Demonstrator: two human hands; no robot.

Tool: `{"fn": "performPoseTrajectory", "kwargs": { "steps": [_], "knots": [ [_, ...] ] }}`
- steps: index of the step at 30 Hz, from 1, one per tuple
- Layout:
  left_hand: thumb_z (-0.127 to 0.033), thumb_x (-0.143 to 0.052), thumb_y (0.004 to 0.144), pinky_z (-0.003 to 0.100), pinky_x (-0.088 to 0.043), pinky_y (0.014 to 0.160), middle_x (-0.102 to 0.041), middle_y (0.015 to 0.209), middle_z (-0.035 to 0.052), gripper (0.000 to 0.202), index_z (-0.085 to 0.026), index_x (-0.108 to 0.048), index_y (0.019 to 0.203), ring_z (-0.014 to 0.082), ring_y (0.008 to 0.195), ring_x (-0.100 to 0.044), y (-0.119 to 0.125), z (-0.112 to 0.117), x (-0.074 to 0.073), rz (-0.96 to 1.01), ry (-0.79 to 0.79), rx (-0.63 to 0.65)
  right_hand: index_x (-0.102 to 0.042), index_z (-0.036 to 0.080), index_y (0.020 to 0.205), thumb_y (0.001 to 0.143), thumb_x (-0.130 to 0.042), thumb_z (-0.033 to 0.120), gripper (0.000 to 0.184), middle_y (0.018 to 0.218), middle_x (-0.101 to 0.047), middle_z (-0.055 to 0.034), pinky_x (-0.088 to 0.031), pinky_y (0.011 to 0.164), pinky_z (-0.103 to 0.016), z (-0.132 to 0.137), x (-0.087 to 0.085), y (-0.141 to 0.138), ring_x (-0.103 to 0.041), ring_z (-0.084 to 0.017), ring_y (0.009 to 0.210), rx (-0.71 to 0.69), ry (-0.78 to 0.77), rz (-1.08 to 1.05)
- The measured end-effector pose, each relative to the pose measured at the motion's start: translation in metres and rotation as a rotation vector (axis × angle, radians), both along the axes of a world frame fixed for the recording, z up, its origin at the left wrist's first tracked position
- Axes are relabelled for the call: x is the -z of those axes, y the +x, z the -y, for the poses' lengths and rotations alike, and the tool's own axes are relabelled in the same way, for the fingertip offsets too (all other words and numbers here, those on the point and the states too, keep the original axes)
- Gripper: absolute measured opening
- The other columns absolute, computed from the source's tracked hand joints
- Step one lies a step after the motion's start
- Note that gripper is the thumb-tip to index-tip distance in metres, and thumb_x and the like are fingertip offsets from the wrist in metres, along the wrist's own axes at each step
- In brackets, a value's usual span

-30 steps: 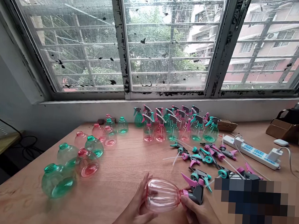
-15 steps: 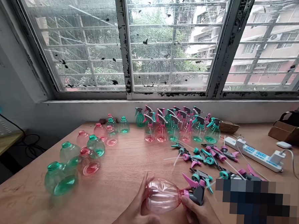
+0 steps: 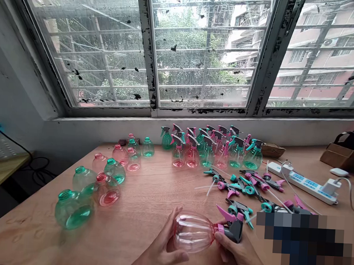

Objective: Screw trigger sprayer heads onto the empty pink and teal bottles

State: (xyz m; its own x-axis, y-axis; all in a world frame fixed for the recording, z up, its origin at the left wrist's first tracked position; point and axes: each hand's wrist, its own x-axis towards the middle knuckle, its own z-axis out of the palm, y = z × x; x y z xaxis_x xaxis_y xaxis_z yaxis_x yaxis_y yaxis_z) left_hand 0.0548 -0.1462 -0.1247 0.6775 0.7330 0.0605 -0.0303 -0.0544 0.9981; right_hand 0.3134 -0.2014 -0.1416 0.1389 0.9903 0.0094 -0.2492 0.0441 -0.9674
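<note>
A clear pink spray bottle point(image 3: 193, 232) lies on its side just above the wooden table point(image 3: 149, 198), held between both hands. My left hand point(image 3: 161, 250) wraps around its round base, fingers curled. My right hand point(image 3: 236, 252) grips the pink collar and grey trigger head point(image 3: 233, 227) at the bottle's neck. The pink trigger lever points up and left.
Loose trigger heads point(image 3: 245, 187) lie right of centre. Several assembled bottles point(image 3: 211, 150) stand at the back by the window sill. Open pink and green bottles point(image 3: 97, 179) sit at the left. A white power strip point(image 3: 305, 182) and cardboard box point(image 3: 342, 155) are at the right.
The bottle has turned slightly in my hands; both hands stay in place. The view has shifted a little.
</note>
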Motion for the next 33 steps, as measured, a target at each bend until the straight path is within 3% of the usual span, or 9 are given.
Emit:
{"fn": "performPoseTrajectory", "kwargs": {
  "steps": [2,5,8,11,15,21,25,28,33],
  "knots": [
    [-0.05,-0.083,0.081,0.051,-0.014,0.13,-0.015,0.175,0.008,0.109,-0.034,-0.014,0.164,0.0349,0.16,-0.017,0.001,0.001,-0.003,0.01,-0.009,0.008,-0.062,0.02,0.093,0.079,-0.084,0.058,0.047,0.052,-0.065,0.0044,-0.039,0.037,-0.021,0.0,0.001,0.0,-0.054,-0.011,0.035,0.001,0.004,-0.024],
    [-0.042,-0.08,0.087,0.051,-0.021,0.128,-0.017,0.174,0.004,0.101,-0.044,-0.012,0.162,0.0333,0.155,-0.031,0.003,0.001,-0.003,0.011,0.057,0.0,-0.061,0.02,0.094,0.08,-0.083,0.057,0.046,0.055,-0.068,0.0034,-0.038,0.035,-0.02,-0.002,0.004,0.001,-0.053,-0.011,0.034,0.022,0.005,-0.044],
    [-0.043,-0.079,0.088,0.052,-0.017,0.129,-0.016,0.175,0.0033,0.104,-0.048,-0.006,0.161,0.0317,0.157,-0.026,0.002,0.002,0.0,0.018,0.085,-0.005,-0.062,0.019,0.092,0.079,-0.084,0.057,0.046,0.053,-0.065,0.0041,-0.038,0.035,-0.021,-0.002,0.005,0.001,-0.052,-0.011,0.033,0.019,0.007,-0.031],
    [-0.052,-0.084,0.08,0.053,-0.014,0.129,-0.011,0.175,0.0065,0.117,-0.043,-0.002,0.162,0.0349,0.158,-0.021,0.002,0.003,0.001,0.047,0.008,0.004,-0.064,0.018,0.087,0.078,-0.084,0.057,0.045,0.049,-0.062,0.0047,-0.037,0.036,-0.02,-0.001,0.001,0.0,-0.052,-0.011,0.034,0.007,0.015,-0.013],
    [-0.047,-0.082,0.084,0.051,-0.014,0.13,-0.009,0.176,0.0055,0.105,-0.04,-0.013,0.163,0.033,0.159,-0.018,0.002,0.003,-0.001,0.054,-0.042,0.005,-0.065,0.017,0.086,0.078,-0.084,0.057,0.045,0.05,-0.063,0.005,-0.037,0.037,-0.018,0.001,-0.004,-0.002,-0.053,-0.009,0.034,0.021,0.018,-0.007],
    [-0.038,-0.079,0.089,0.054,-0.029,0.123,-0.017,0.174,0.0045,0.103,-0.051,-0.007,0.16,0.0309,0.141,-0.05,0.002,-0.001,0.01,0.096,0.058,0.023,-0.06,0.019,0.091,0.076,-0.086,0.058,0.05,0.05,-0.065,0.0051,-0.036,0.035,-0.017,0.001,-0.004,-0.004,-0.052,-0.009,0.032,0.06,-0.003,-0.04],
    [-0.048,-0.085,0.081,0.053,-0.022,0.127,-0.014,0.175,0.0084,0.117,-0.041,-0.003,0.163,0.0356,0.153,-0.033,0.002,0.001,0.006,0.108,-0.068,0.026,-0.061,0.018,0.093,0.075,-0.087,0.057,0.05,0.05,-0.064,0.0057,-0.037,0.035,-0.018,0.001,-0.003,-0.004,-0.052,-0.01,0.032,0.062,0.003,-0.046],
    [-0.046,-0.082,0.084,0.052,-0.018,0.128,-0.015,0.175,0.0064,0.106,-0.039,-0.012,0.163,0.0342,0.158,-0.023,0.003,0.003,0.0,0.094,-0.097,0.034,-0.063,0.019,0.093,0.075,-0.087,0.057,0.049,0.051,-0.063,0.0055,-0.032,0.034,-0.017,0.001,-0.002,-0.003,-0.047,-0.008,0.033,0.075,0.005,-0.053],
    [-0.039,-0.075,0.091,0.054,-0.032,0.121,-0.02,0.173,0.0076,0.098,-0.047,-0.007,0.161,0.0326,0.143,-0.048,0.002,-0.002,0.012,0.101,0.054,0.046,-0.065,0.019,0.091,0.073,-0.089,0.055,0.047,0.056,-0.062,0.0053,-0.023,0.036,-0.015,0.001,0.002,-0.003,-0.041,-0.006,0.04,0.138,-0.022,-0.067]
  ]
}}
